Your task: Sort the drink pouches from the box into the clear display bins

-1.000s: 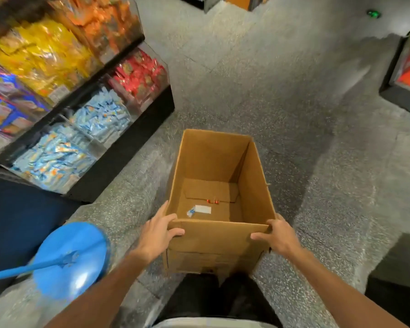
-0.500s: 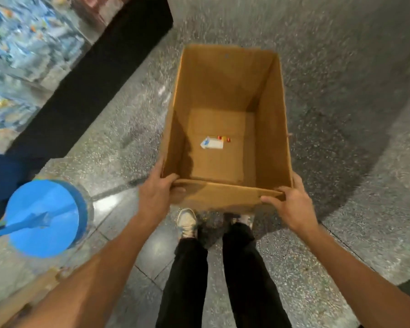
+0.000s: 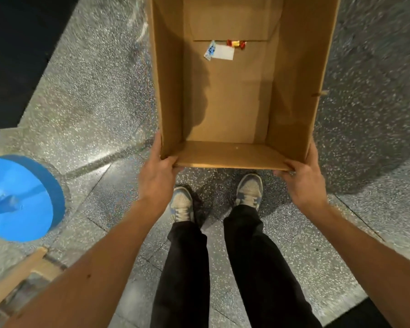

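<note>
Cardboard box gripped at near corners: left hand, right hand (floor around)

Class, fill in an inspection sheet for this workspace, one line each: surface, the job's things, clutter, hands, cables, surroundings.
Surface: speckled stone floor; whether the box rests on it cannot be told.
Job's things: open cardboard box, nearly empty; one small blue-and-white sachet on its bottom. Display bins not in view.
Clutter: in the box, a white label and a red-and-yellow wrapped sweet.
Hands: left hand grips the box's near left corner; right hand grips its near right corner.
Cables: nothing seen.
Surroundings: blue round object at left, wooden piece below it, the person's shoes and dark trousers.
</note>
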